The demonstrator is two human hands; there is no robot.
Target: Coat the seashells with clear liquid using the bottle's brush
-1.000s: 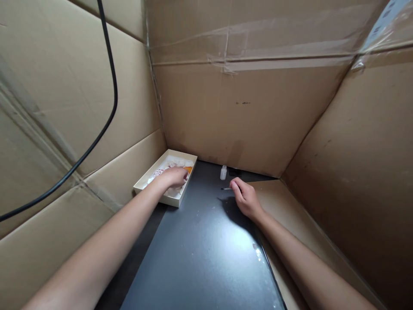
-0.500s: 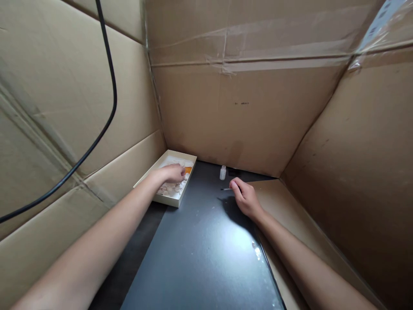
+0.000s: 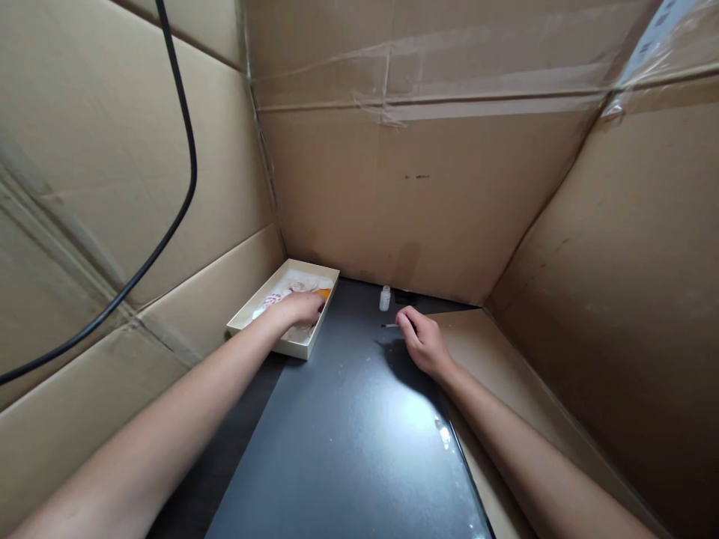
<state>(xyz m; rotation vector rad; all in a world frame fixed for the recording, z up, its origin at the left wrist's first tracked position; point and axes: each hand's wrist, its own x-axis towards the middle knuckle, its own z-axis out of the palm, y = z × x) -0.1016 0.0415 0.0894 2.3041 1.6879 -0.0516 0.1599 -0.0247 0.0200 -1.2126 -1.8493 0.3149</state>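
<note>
My left hand (image 3: 308, 308) reaches into a shallow cream box (image 3: 292, 348). Its fingertips are down among the contents and hidden, so what they hold, if anything, does not show. Inside the box lie whitish and pinkish small pieces (image 3: 275, 299) on something white, and an orange item (image 3: 324, 294) beside my fingers. My right hand (image 3: 422, 340) is closed round a thin stick-like tool with a dark tip (image 3: 389, 326), perhaps a small brush, which points left above the dark tabletop. A small translucent white bottle (image 3: 385, 299) stands upright just beyond that tip.
Cardboard walls (image 3: 359, 187) enclose the dark table (image 3: 314, 449) at the back and both sides. A black cable (image 3: 191, 150) hangs along the left wall. A flat cardboard piece (image 3: 472, 337) lies at the right, under my right forearm. Something small and dark (image 3: 404, 298) sits behind the bottle.
My left hand has shifted slightly toward the near side of the box and dipped lower among the pieces. The right hand keeps its hold on the thin tool. The view has shifted slightly.
</note>
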